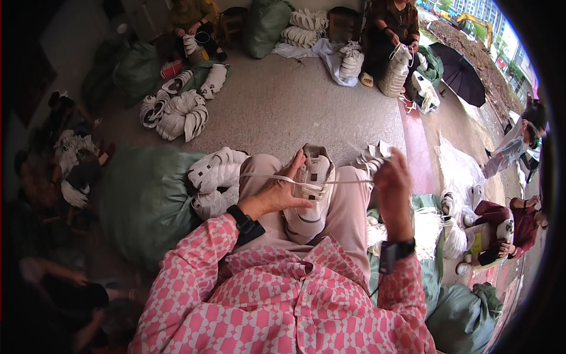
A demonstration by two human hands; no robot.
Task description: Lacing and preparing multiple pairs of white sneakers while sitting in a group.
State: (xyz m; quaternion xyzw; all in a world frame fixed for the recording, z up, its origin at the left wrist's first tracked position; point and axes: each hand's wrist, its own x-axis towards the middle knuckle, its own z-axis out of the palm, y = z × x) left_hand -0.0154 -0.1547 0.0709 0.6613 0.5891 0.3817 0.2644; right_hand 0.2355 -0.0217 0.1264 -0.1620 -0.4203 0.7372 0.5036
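Note:
A white and beige shoe upper (312, 217) rests between my thighs, with brown trim at its far end. My left hand (280, 192) grips it from the left side, thumb and fingers spread around it. A flat white shoelace (348, 182) crosses the upper and runs taut to the right. Its other part stretches left past my left hand over my thigh. Raised above my right thigh, my right hand (394, 186) is closed on the lace's right part; motion blurs its fingers.
Nested white uppers (215, 180) lie by my left thigh, beside a large green sack (141, 203). More white laces and uppers (424, 227) sit on green sacking to my right. Other people work around me. Ahead on the floor lies an upper bundle (183, 115); a black umbrella (463, 74) stands far right.

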